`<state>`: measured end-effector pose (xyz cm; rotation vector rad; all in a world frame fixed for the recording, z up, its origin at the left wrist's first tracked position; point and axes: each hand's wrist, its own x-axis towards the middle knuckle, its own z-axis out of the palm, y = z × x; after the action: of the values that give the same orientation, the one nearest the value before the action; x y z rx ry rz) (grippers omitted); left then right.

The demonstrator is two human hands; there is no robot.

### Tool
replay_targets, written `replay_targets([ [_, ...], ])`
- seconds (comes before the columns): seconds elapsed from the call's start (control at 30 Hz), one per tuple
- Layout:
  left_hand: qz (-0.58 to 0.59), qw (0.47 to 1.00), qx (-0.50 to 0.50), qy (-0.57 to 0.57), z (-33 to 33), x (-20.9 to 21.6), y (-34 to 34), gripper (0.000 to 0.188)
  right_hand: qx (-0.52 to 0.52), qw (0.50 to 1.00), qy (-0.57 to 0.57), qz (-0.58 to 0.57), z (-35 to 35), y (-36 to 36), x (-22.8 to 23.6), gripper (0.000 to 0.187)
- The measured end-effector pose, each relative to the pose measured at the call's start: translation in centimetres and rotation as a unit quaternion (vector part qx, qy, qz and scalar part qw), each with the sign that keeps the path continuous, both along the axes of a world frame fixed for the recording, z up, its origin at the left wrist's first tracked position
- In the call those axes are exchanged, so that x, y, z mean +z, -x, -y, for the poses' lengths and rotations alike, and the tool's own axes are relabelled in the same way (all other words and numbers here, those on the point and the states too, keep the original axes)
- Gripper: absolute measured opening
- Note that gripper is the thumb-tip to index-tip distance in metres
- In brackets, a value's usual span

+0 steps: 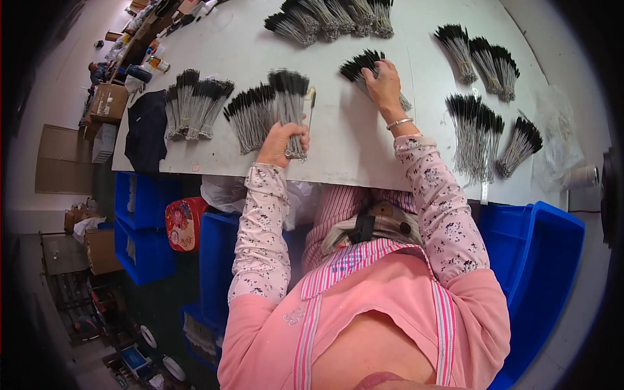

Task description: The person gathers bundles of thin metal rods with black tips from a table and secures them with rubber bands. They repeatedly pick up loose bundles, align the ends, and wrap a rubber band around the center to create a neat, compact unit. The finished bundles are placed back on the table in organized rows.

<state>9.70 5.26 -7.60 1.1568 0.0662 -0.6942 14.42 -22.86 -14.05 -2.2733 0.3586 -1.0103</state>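
Close to the table's front edge, my left hand (pixel 283 144) is closed around an upright bundle of thin wire brushes (pixel 289 97) with black bristle tips and looped wire ends. A single brush (pixel 312 104) shows just right of this bundle. A looser group of brushes (pixel 251 117) lies at the left, against the held bundle. Farther forward and right, my right hand (pixel 385 90) pinches at a pile of the same brushes (pixel 359 70). Its fingertips are among the bristle ends, and the hand hides part of the wires.
More brush bundles lie on the white table (pixel 260 52): at the far side (pixel 331 19), at left (pixel 195 107) and at right (pixel 476 133). Dark cloth (pixel 147 133) lies at the left edge, clear plastic bags (pixel 554 140) at the right. Blue bins (pixel 536 260) stand below the table.
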Motion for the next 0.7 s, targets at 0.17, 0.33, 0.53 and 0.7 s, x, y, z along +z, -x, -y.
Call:
replay_targets([
  [0.17, -0.097, 0.966, -0.026, 0.24, -1.0, -0.7, 1.3, 0.047, 0.248, 0.968, 0.028, -0.003, -5.1, 2.9, -0.4, 0.014],
  [0.33, -0.063, 0.975, 0.037, 0.212, -0.6, -0.4, 4.5, 0.048, 0.188, 0.924, 0.073, -0.326, -11.6, 4.3, 2.1, 0.029],
  [0.53, -0.059, 0.972, 0.008, 0.227, 0.0, -1.0, 7.6, 0.055, 0.137, 0.933, 0.007, -0.333, -13.1, 2.6, -0.2, 0.023],
  [0.7, -0.115, 0.955, 0.022, 0.273, 0.6, -2.9, 10.4, 0.056, 0.164, 0.918, -0.133, -0.335, -9.0, 6.3, 0.7, 0.03],
])
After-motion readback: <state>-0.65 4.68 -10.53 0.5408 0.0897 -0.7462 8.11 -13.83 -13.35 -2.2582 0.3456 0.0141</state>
